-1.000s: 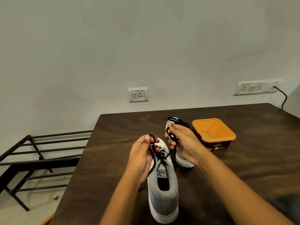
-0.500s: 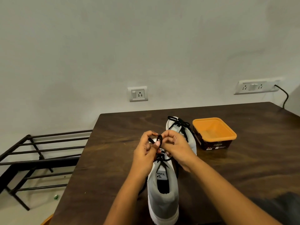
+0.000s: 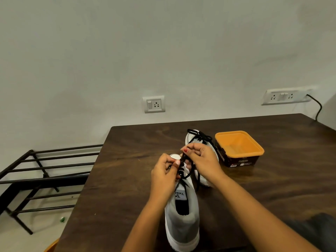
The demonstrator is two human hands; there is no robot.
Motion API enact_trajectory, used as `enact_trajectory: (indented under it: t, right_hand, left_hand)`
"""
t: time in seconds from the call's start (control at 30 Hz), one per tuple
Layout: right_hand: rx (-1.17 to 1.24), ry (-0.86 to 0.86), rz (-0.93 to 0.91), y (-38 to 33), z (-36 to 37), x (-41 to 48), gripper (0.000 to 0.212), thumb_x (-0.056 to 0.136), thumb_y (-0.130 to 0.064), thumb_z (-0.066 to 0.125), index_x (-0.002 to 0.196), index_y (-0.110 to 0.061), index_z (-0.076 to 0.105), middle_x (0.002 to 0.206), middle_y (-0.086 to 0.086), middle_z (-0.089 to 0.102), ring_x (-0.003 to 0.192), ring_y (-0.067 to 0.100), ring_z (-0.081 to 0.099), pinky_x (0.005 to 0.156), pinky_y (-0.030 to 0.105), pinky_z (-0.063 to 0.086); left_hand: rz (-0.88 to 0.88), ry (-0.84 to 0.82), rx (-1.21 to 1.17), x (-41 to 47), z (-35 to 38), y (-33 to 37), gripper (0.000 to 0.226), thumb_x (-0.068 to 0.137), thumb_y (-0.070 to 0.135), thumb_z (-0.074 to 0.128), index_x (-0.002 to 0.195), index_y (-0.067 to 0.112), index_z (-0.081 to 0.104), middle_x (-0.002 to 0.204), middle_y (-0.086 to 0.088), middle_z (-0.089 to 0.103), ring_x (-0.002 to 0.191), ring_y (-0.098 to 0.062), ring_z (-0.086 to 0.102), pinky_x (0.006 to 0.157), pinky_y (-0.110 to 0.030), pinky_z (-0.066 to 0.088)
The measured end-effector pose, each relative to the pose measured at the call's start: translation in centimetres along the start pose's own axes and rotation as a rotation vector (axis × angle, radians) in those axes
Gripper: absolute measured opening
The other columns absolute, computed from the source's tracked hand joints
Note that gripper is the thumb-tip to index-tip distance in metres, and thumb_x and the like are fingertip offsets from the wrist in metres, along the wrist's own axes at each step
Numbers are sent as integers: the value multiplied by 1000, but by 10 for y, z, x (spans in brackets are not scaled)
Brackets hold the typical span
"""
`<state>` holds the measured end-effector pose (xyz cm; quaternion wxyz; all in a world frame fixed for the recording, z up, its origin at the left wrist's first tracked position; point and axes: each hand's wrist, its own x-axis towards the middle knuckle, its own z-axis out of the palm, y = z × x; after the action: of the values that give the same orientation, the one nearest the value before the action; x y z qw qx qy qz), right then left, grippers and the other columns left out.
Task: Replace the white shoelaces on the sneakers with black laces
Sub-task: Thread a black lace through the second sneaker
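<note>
Black lace [image 3: 182, 167]: threaded up the near sneaker [image 3: 181, 222], grey and white, which stands at lower centre of the frame on the dark wooden desk [image 3: 127, 179] with its heel toward the bottom edge. Left hand [image 3: 164, 176]: thumb and forefinger pinch one strand just above the tongue. Right hand [image 3: 203, 159]: fingers curled, pinching the other strand slightly higher, the two hands almost touching. Change: a second ago the hands were drawn apart, pulling the ends taut to either side; half a second ago they met over the knot; now the right has lifted a little, seemingly to form a loop. Reading: the first crossing looks cinched and the bow is being made. Far sneaker [image 3: 212, 148]: just behind the right hand, already in black and tied. No white lace shows on either shoe, so the task appears close to done. Orange-topped tub [image 3: 238, 146]: right of centre, near the far sneaker.
</note>
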<state>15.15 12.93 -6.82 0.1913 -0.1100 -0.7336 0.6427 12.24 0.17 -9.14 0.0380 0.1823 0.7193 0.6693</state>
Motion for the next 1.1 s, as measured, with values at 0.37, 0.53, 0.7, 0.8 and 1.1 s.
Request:
enact_trajectory:
  t: [0.37, 0.53, 0.7, 0.8, 1.1]
  right_hand:
    - [419, -26, 265, -41, -27, 11, 13, 95, -13, 55, 97, -18, 67, 67, -4, 63, 49, 2, 47, 41, 12, 39]
    - [566, -108, 229, -39, -25, 8, 24, 93, 2, 52, 109, -8, 66, 91, 5, 71, 64, 5, 64, 55, 14, 53]
    - [465, -192, 157, -39, -15, 6, 28, 90, 7, 54, 108, -9, 66, 94, 6, 72, 75, 10, 69, 64, 16, 56]
    - [370, -138, 103, -38, -12, 6, 35, 88, 8, 57, 113, -15, 66, 105, 3, 70, 82, 9, 68, 68, 17, 56]
    - [-152, -484, 340, -15, -12, 2, 41, 97, -25, 52, 138, -21, 48, 130, 2, 60, 117, 14, 58, 100, 30, 46]
  left_hand:
    - [44, -195, 175, 6, -6, -1, 25, 96, 2, 45, 86, 17, 62, 75, 6, 61, 61, 5, 55, 60, -10, 44]
    - [-39, -289, 28, 4, -2, -2, 28, 99, 1, 38, 84, 14, 59, 73, 1, 55, 57, 5, 50, 56, -10, 40]
    - [-52, -397, 33, 2, 0, -1, 33, 100, 0, 34, 87, 10, 62, 75, 3, 57, 63, 6, 52, 65, -8, 39]
    - [-59, -428, -24, 1, -3, 3, 30, 101, 4, 33, 87, 5, 59, 75, 6, 59, 63, 9, 54, 65, -6, 39]
    - [-72, -205, -61, 8, -7, -8, 18, 96, 10, 51, 107, 12, 66, 100, -6, 71, 99, -20, 66, 89, -35, 53]
